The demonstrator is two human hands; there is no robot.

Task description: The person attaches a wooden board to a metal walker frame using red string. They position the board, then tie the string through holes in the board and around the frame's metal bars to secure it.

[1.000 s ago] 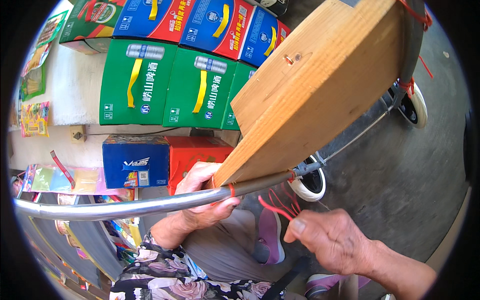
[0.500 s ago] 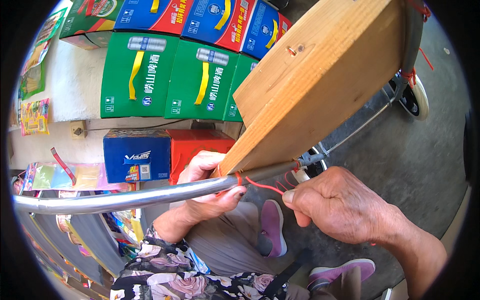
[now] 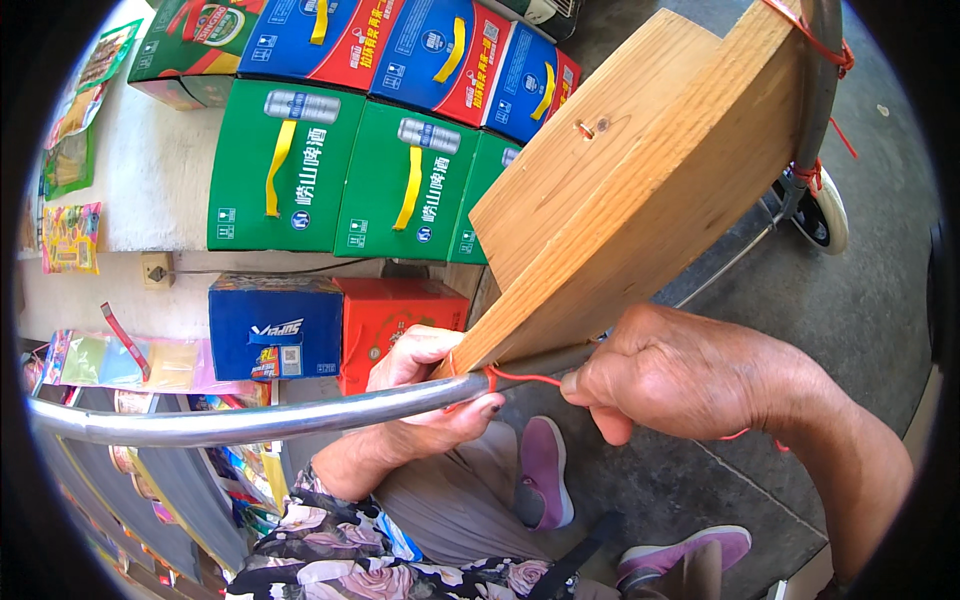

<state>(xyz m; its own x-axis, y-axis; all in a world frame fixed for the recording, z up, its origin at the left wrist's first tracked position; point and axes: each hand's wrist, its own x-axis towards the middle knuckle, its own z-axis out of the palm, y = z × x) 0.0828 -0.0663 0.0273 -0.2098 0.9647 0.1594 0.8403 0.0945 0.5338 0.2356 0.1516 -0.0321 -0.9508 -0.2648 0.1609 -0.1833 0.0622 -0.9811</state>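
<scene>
A pale wooden board piece [image 3: 650, 215] rests against a bent metal tube [image 3: 250, 424], its lower corner meeting the tube. My left hand [image 3: 445, 425] is closed round the tube at that corner, fingers above and thumb below; part of the hand is hidden behind the tube. Red cord [image 3: 530, 377] loops round the tube there. Its free length runs taut to my right hand [image 3: 675, 375], which pinches it between thumb and curled fingers. More red cord [image 3: 838, 58] ties the board's far end to the tube.
Green drink cartons [image 3: 285, 165] and blue-red cartons [image 3: 425, 50] stand stacked behind. Below them sit a blue box [image 3: 275, 330] and a red box [image 3: 390, 320]. Packaged goods fill a shelf [image 3: 180, 470] at left. A white-rimmed wheel [image 3: 828, 210] stands on the grey floor [image 3: 870, 330].
My right hand has shifted slightly up and left, and less cord shows between it and the tube. My left hand stays at the board's corner. The whole view has tilted a little.
</scene>
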